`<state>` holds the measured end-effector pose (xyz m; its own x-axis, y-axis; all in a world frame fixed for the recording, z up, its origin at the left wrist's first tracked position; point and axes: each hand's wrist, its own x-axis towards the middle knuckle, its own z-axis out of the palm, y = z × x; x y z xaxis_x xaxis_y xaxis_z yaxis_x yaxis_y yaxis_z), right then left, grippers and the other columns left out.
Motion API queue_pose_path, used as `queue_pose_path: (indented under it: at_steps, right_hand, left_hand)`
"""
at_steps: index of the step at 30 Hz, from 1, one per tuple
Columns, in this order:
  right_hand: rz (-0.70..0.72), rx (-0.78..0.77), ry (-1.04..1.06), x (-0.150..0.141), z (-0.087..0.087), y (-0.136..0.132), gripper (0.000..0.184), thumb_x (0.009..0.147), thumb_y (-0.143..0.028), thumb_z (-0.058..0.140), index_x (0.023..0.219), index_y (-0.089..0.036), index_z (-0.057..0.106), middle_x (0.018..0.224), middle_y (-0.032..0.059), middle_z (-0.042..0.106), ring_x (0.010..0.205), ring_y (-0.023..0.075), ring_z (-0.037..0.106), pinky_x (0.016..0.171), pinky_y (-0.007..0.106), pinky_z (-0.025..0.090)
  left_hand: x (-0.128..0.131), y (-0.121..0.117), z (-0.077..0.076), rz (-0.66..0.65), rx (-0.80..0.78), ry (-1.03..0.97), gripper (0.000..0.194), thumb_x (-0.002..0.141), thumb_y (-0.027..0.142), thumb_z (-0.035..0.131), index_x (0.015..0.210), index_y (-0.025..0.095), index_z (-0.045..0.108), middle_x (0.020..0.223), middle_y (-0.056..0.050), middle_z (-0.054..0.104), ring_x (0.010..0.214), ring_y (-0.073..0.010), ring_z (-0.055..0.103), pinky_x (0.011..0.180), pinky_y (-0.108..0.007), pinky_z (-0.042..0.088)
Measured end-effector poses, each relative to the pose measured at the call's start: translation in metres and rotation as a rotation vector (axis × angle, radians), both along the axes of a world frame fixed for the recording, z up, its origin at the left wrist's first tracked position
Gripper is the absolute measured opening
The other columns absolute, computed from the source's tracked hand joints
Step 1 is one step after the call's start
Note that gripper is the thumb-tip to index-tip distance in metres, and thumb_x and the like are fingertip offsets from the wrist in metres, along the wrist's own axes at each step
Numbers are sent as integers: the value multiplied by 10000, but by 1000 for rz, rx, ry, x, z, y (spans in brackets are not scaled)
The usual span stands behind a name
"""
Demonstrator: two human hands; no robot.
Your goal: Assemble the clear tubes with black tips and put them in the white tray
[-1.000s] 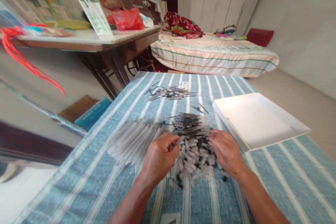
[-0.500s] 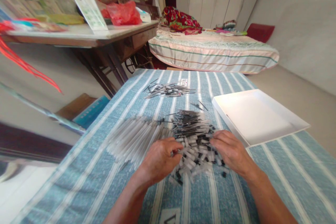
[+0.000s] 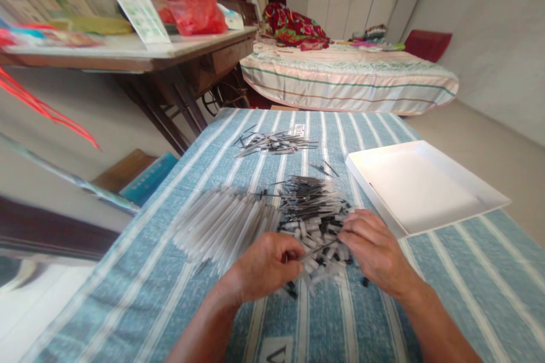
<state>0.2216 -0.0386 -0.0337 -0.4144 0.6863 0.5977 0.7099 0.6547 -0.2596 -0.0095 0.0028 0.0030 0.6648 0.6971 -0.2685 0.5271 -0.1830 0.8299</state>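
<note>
A thin dark pen refill point(image 3: 322, 248) spans the gap between my two hands, slanting up to the right. My left hand point(image 3: 268, 264) is closed in a pinch at its lower end. At the upper end, the fingers of my right hand point(image 3: 374, 249) are closed on it. Beneath lies a heap of translucent and black pen caps point(image 3: 313, 228), partly covered by my hands. Just beyond is a pile of dark refills point(image 3: 309, 195). Many whitish pen barrels point(image 3: 230, 221) lie side by side left of the heap. Whether my left fingers also hold a small part is hidden.
A white open box point(image 3: 443, 193) sits right on the striped tablecloth point(image 3: 149, 295). Farther back lies a loose pile of pen parts point(image 3: 272, 143), with a few stray refills point(image 3: 326, 169) nearer. A desk point(image 3: 213, 48) stands left, a bed point(image 3: 353, 79) behind.
My right hand has drawn slightly toward me, and my left hand has shifted a little right and down. The thin refill now shows between them; before, it was not visible there.
</note>
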Motion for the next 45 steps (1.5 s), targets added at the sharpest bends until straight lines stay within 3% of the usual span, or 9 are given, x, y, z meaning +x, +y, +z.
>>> queue_pose_path:
  at_steps: [4, 8, 11, 15, 20, 27, 34, 39, 45]
  right_hand:
    - [-1, 45, 59, -15, 4, -4, 216, 810, -57, 514, 967, -168, 611, 966, 99, 616, 1033, 246, 529, 907, 468, 436]
    - [-99, 114, 203, -22, 8, -6, 379, 776, -85, 575, 1145, -159, 532, 1170, 151, 539, 1147, 298, 462, 930, 512, 425]
    - [-135, 92, 220, -19, 3, -3, 311, 775, -86, 575, 1076, -163, 565, 1132, 145, 550, 1121, 289, 482, 926, 513, 431]
    - [-96, -49, 92, -13, -12, 2, 147, 797, -122, 555, 926, -152, 617, 1075, 138, 570, 1160, 290, 444, 933, 500, 431]
    - [-64, -171, 12, -12, -22, 4, 95, 789, -147, 559, 836, -176, 636, 1068, 112, 580, 1196, 287, 409, 945, 497, 420]
    - [-68, -228, -7, -13, -26, 5, 98, 764, -134, 580, 832, -173, 639, 1082, 109, 571, 1184, 289, 412, 938, 504, 413]
    - [-63, -214, 7, -13, -29, 5, 119, 773, -132, 554, 860, -174, 624, 1086, 111, 561, 1174, 287, 419, 926, 512, 417]
    - [-30, -169, 40, -12, -26, 5, 127, 796, -137, 538, 882, -173, 625, 1078, 114, 567, 1165, 276, 432, 937, 497, 415]
    - [22, -207, -14, -15, -20, 3, 131, 788, -120, 551, 784, -188, 662, 1096, 93, 564, 1206, 278, 387, 946, 496, 400]
  left_hand:
    - [7, -5, 0, 131, -107, -110, 76, 672, 141, 564, 694, 110, 631, 570, 39, 459, 515, -76, 396, 479, -183, 300]
    - [9, -7, 3, 202, -179, -296, 74, 677, 176, 609, 685, 108, 636, 577, 33, 463, 517, -72, 385, 475, -191, 287]
    - [6, -7, 6, 256, -211, -440, 111, 669, 212, 655, 696, 104, 648, 617, 13, 503, 544, -78, 408, 498, -202, 302]
    - [3, -7, 7, 298, -291, -601, 113, 661, 202, 695, 721, 112, 660, 650, -2, 542, 579, -86, 447, 540, -210, 337]
    - [3, -7, 7, 372, -352, -763, 82, 644, 153, 712, 707, 124, 669, 642, 2, 585, 602, -87, 495, 585, -199, 383]
    - [2, -5, 6, 432, -362, -750, 83, 630, 143, 723, 683, 122, 662, 638, 10, 599, 600, -80, 506, 590, -188, 388]
    - [3, -3, 2, 432, -260, -738, 70, 651, 140, 709, 706, 128, 668, 715, -8, 616, 689, -108, 528, 654, -214, 406]
    - [5, -2, -2, 483, -301, -727, 97, 670, 160, 705, 748, 131, 655, 774, -20, 666, 702, -102, 561, 691, -213, 420]
    - [6, -2, -4, 477, -326, -730, 99, 739, 198, 649, 793, 116, 634, 767, -41, 667, 620, -96, 570, 624, -218, 434]
